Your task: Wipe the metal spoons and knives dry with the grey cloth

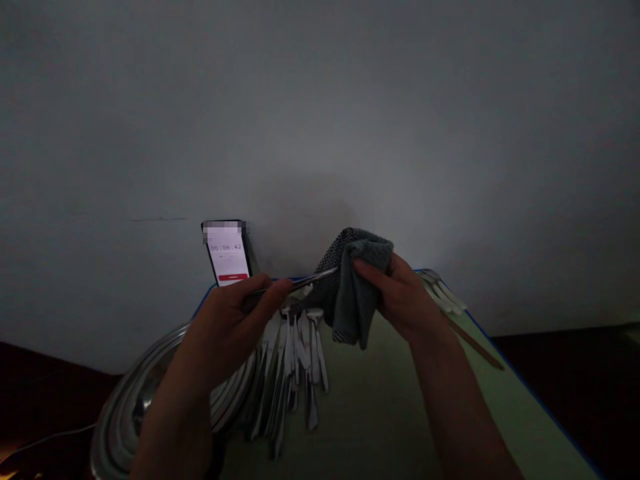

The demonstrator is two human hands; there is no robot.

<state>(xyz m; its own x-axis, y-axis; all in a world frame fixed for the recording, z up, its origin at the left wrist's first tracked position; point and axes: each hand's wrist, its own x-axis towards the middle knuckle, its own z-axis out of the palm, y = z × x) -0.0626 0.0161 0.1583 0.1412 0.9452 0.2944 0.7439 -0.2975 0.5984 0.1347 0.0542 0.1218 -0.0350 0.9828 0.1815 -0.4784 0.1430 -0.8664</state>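
Observation:
My left hand [240, 320] is closed round one end of a slim piece of metal cutlery [313, 278], thumb along the top. Its other end goes into a folded grey cloth [356, 287], so whether it is a spoon, fork or knife is hidden. The cloth is pinched in my right hand [403, 293], folded over the cutlery's end, with a dark speckled side showing at the left. Below my hands lies a spread of metal cutlery [280, 373], with spoons and knives among it, on the pale green table [370, 413].
Behind my left hand a phone [229, 253] leans upright with a timer on its screen. Large nested metal bowls or trays [117, 427] stand at the left, partly behind my forearm. More pale-handled cutlery [445, 293] and a brown stick-like utensil [475, 343] lie at the right edge. A wall rises behind.

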